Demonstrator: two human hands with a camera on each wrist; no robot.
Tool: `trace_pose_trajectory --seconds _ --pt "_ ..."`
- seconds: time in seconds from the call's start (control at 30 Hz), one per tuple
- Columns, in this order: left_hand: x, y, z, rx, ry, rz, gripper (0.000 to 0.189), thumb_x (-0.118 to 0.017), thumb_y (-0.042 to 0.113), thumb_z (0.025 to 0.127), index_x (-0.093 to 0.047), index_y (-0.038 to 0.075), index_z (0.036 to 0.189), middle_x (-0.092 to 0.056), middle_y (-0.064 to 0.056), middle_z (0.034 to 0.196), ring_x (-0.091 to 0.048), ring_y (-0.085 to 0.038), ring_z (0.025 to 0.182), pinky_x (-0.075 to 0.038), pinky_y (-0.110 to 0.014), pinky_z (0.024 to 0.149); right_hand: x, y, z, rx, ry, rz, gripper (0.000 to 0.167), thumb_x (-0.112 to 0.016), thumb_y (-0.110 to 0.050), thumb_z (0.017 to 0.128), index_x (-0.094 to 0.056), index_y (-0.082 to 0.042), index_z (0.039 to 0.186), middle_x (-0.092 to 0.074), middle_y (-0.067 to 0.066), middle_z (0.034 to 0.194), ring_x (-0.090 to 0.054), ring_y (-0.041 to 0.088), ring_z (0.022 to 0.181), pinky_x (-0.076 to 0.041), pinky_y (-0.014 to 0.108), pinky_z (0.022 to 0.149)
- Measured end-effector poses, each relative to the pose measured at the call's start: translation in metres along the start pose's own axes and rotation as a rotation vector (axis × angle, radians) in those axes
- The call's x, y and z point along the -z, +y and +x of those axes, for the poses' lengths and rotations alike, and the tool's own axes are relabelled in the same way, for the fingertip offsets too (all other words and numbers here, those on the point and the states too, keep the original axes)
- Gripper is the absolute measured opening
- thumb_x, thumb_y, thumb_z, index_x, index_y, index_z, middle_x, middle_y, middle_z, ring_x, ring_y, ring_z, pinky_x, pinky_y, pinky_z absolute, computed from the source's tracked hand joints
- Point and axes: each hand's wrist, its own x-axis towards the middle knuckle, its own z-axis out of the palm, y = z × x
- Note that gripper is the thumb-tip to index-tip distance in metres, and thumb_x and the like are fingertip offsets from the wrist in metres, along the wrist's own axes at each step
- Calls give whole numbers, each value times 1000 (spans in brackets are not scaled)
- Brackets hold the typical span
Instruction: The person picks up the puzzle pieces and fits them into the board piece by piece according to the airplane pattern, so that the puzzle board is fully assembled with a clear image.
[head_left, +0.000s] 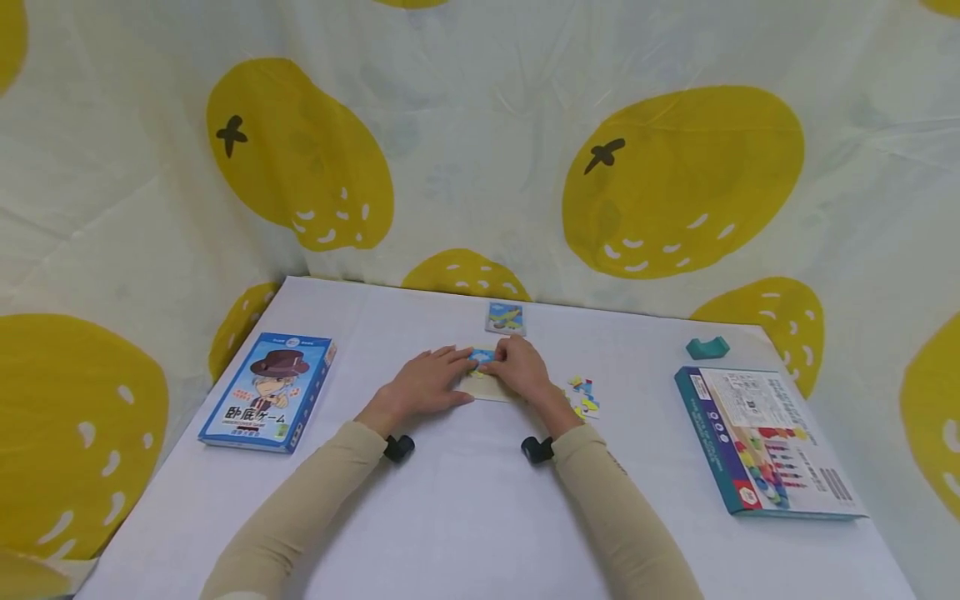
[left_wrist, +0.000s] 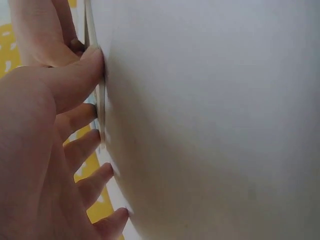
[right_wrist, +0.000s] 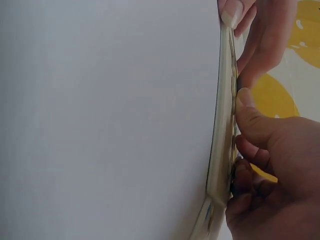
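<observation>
A pale jigsaw tray [head_left: 489, 387] lies flat on the white table, with blue and yellow puzzle pieces [head_left: 482, 356] in its far part. My left hand [head_left: 429, 382] rests at the tray's left side, its fingers stretched out over the pieces; in the left wrist view its thumb [left_wrist: 90, 67] touches the near rim. Over the right half, my right hand [head_left: 522, 367] curls its fingers and pinches a puzzle piece against the layer; the piece itself is mostly hidden. The right wrist view shows that thumb [right_wrist: 246, 100] down on the pieces, above the tray's edge [right_wrist: 220, 135].
Loose puzzle pieces [head_left: 583, 398] lie beside the right wrist. A small square picture [head_left: 506, 318] of the puzzle sits behind the tray. At the left is a blue game box [head_left: 268, 392]; at the right, a white and teal box [head_left: 772, 442] and a teal curved block [head_left: 707, 347].
</observation>
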Motion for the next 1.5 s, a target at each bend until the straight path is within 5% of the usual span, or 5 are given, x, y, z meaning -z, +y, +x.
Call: trace_pose_trajectory --seconds 0.2,0.4,0.7,1.1,1.5 --pt "3 2 0 5 -33 20 69 -53 60 95 -39 26 153 -30 4 164 -28 -26 152 -31 -53 119 9 16 -5 67 -69 154 15 -72 -25 91 -68 -12 85 -58 5 89 -51 18 81 -42 28 72" --pt "6 4 -3 -37 -18 53 67 -55 54 97 -40 21 154 -31 1 164 -25 -29 153 -33 -55 117 25 27 -13 -35 -81 299 11 -65 -21 96 -71 -13 101 -69 5 101 -59 20 92 -49 33 82" --pt "5 4 -4 -6 -40 107 67 -54 52 98 -38 20 154 -37 3 161 -32 -25 150 -34 -52 117 54 49 -26 -30 -58 180 11 -62 -14 95 -70 -9 102 -68 8 103 -57 23 93 -49 35 84" --pt "7 3 -11 15 -77 82 68 -49 53 100 -28 22 158 -29 5 164 -28 -25 152 -33 -53 118 78 53 -47 -52 -253 -100 27 -79 -13 80 -69 -8 104 -61 8 93 -53 23 87 -47 34 75" --pt "4 5 -8 -52 -62 46 62 -47 51 101 -31 28 157 -30 2 164 -27 -29 152 -31 -57 118 72 56 -63 -150 -188 13 12 -75 -4 83 -68 -4 93 -60 7 81 -53 20 76 -44 27 63"
